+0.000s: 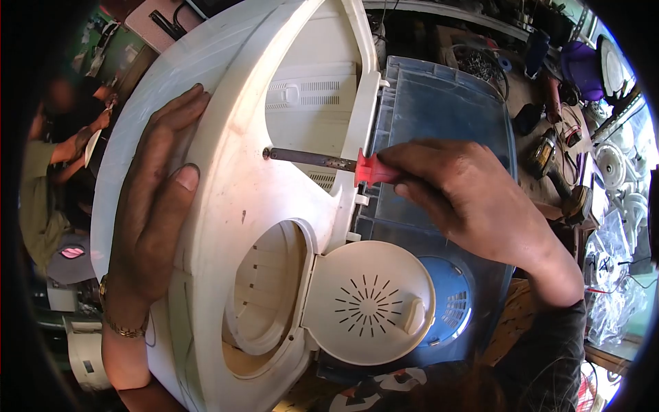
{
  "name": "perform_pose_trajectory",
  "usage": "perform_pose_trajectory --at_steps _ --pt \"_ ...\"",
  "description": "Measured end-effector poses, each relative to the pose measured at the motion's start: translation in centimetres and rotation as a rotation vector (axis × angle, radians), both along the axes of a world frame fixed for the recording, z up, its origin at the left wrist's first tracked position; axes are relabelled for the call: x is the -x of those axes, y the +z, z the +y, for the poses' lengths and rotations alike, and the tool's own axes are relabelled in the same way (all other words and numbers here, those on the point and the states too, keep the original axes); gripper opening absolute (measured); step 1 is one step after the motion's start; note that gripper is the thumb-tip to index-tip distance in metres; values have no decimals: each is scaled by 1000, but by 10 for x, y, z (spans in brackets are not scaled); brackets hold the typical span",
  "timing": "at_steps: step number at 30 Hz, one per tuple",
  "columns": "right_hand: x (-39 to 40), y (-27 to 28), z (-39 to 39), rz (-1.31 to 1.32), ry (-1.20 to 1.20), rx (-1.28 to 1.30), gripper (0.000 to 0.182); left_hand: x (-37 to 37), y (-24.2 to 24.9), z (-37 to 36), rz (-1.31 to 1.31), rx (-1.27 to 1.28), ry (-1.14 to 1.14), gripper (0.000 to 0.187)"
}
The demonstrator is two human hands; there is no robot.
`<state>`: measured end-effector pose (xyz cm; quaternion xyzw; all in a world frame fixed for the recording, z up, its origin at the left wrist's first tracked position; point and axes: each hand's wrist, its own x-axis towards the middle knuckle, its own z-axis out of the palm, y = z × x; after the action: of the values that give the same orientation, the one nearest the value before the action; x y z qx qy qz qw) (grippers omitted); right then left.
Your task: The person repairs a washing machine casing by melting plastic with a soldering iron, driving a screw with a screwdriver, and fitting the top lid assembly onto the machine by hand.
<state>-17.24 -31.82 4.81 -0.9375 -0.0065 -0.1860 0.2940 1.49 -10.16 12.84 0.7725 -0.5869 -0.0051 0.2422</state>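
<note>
My right hand point(456, 189) is closed around the red handle of a screwdriver point(312, 159). The screwdriver lies roughly level across the view, its tip at a small hole in the white plastic housing point(233, 178). My left hand point(154, 185) rests with its fingers stretched out along the left side of the housing. Below the screwdriver, a round cream lid point(367, 302) with radial slots is swung open beside an oval opening in the housing. A dark blue translucent lid point(446, 117) extends behind my right hand.
Other people point(65, 147) are at the far left, one with hands on a light object. At the right a cluttered bench point(525, 151) holds tools and cables. Clear plastic bags and white round parts hang or lie at the far right.
</note>
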Motion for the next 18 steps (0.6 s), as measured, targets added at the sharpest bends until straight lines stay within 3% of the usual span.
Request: perform_pose_trajectory --at_steps 8,18 --pt "4 5 7 110 -106 141 22 0 1 -1 -7 -4 -21 53" --pt "2 -2 8 15 -158 223 21 -3 -1 0 -26 -16 -16 54"
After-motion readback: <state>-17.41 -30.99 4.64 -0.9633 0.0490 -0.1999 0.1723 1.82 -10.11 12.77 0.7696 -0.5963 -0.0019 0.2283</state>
